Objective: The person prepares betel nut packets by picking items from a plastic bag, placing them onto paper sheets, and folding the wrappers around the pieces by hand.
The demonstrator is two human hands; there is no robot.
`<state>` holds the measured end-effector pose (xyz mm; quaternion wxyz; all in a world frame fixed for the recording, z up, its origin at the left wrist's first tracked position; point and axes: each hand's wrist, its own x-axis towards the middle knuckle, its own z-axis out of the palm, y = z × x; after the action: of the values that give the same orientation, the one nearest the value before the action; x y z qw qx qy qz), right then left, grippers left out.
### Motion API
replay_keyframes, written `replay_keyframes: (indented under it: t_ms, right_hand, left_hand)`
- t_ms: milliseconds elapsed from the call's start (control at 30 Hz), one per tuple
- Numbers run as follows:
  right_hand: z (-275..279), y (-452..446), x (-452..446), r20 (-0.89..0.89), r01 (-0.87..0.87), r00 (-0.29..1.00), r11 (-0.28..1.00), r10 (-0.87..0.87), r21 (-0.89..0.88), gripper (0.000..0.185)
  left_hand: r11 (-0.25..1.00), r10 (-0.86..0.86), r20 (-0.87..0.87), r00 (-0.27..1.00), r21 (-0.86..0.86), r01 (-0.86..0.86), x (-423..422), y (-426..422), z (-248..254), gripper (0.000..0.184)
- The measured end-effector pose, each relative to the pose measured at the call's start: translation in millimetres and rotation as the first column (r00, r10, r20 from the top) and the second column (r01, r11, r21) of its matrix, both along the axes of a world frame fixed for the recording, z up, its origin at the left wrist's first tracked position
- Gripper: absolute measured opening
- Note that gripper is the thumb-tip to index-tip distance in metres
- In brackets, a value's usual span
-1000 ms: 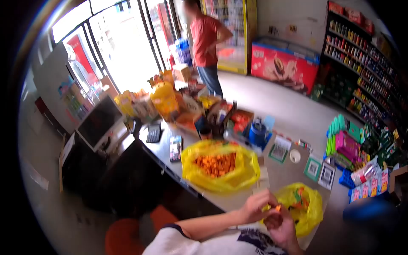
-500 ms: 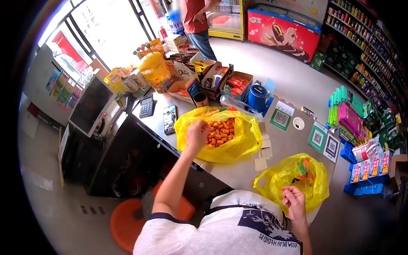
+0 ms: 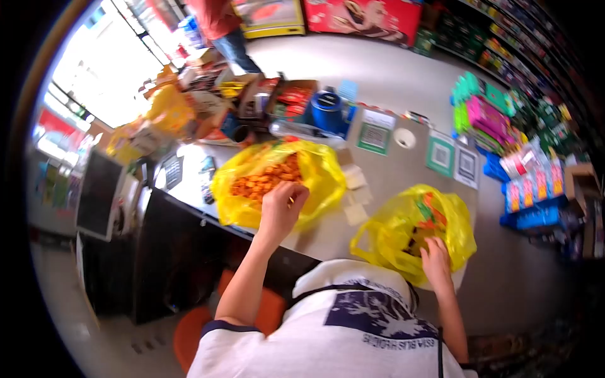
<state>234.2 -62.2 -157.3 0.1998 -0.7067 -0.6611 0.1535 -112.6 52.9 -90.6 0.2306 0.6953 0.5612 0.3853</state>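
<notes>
My left hand (image 3: 283, 205) is over the near edge of a spread yellow plastic bag (image 3: 324, 183). Its fingers are curled into a pinch, and I cannot make out what is between them. Inside that bag lies a heap of small orange-red pieces (image 3: 268, 179), too blurred to name exactly. At a second yellow plastic bag (image 3: 463, 220), my right hand (image 3: 436, 259) reaches into the opening with bent fingers drawn together. Any item in its fingertips is hidden. An orange and green wrapper (image 3: 432, 211) shows inside this second bag, beside dark contents.
Small cream cards (image 3: 356, 195) lie between the bags. Behind them are a blue canister (image 3: 329, 112), QR code signs (image 3: 376, 133) and snack boxes (image 3: 293, 101). A monitor (image 3: 99, 192) stands left; boxed goods (image 3: 535, 189) are right. A person (image 3: 217, 25) stands beyond the counter.
The view has tilted down and shifted. My left hand has moved from above the orange-red pieces to the bag's near side. My right hand has gone further into the second bag's opening.
</notes>
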Motion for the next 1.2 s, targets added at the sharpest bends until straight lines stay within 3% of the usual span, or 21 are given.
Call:
replay_keyframes:
  t_ms: [100,167,267,467,533,667,767,800,833,900,933,1033,1200]
  right_hand:
    - [-6.5,5.2,-0.7,0.097,0.074,0.994,0.982,-0.058,-0.174,0.03]
    - [-8.0,7.1,-0.2,0.18,0.057,0.984,0.962,-0.009,-0.266,0.024]
    - [-17.1,5.8,4.9,0.153,0.083,0.987,0.964,-0.045,-0.252,0.022]
    - [-20.1,11.7,-1.9,-0.065,0.101,0.991,0.975,-0.116,-0.197,0.025]
    - [-28.4,17.1,-9.5,-0.018,0.092,0.995,0.985,-0.096,-0.143,0.027]
    - [-36.7,15.0,-14.8,-0.112,0.086,0.989,0.994,-0.093,-0.062,0.026]
    - [-34.4,14.5,-3.3,-0.606,0.051,0.779,0.979,-0.162,-0.197,0.025]
    - [-30.7,14.4,-3.5,-0.8,-0.006,0.582,0.983,-0.146,-0.184,0.024]
    - [-26.1,13.3,-4.6,-0.867,-0.01,0.471,0.982,-0.162,-0.189,0.024]
    - [-11.4,10.6,-7.9,-0.956,-0.017,0.226,0.98,-0.188,-0.196,0.024]
    - [-9.3,8.9,-8.9,-0.96,-0.015,0.204,0.98,-0.189,-0.197,0.026]
    - [7.0,6.1,-15.2,-0.977,-0.021,-0.02,0.977,-0.213,-0.212,0.027]
    - [16.2,1.1,-18.0,-0.977,-0.088,-0.083,0.978,-0.197,-0.189,0.027]
  left_hand:
    - [0.934,-0.295,0.061,0.953,-0.192,0.302,38.8,-23.7,-20.9,0.01]
    - [0.926,-0.328,-0.017,0.944,-0.201,0.319,52.5,-25.7,-47.9,0.011]
    - [0.957,-0.227,-0.052,0.972,-0.196,0.213,64.0,-20.5,-72.5,0.013]
    - [0.978,-0.091,-0.371,0.924,-0.208,0.012,88.0,-13.5,-103.3,0.032]
    - [0.982,-0.096,-0.364,0.927,-0.187,0.029,89.5,-10.8,-108.7,0.033]
    - [0.98,-0.094,-0.277,0.956,-0.194,0.04,86.0,-10.4,-115.7,0.03]
    - [0.969,-0.027,-0.159,0.987,-0.248,-0.013,84.9,-8.7,-123.7,0.021]
    - [0.967,-0.022,-0.095,0.995,-0.256,-0.003,84.3,-8.0,-125.5,0.018]
    - [0.964,-0.016,-0.03,0.999,-0.264,0.007,82.7,-7.2,-126.9,0.014]
    - [0.968,-0.01,0.046,0.999,-0.251,0.021,80.6,-7.1,-128.0,0.01]
    - [0.973,-0.01,0.058,0.998,-0.228,0.023,80.3,-7.3,-127.0,0.009]
    - [0.977,-0.021,0.044,0.999,-0.211,0.03,78.5,-5.7,-127.6,0.01]
    - [0.972,-0.028,-0.073,0.997,-0.235,0.01,77.6,-5.9,-128.1,0.013]
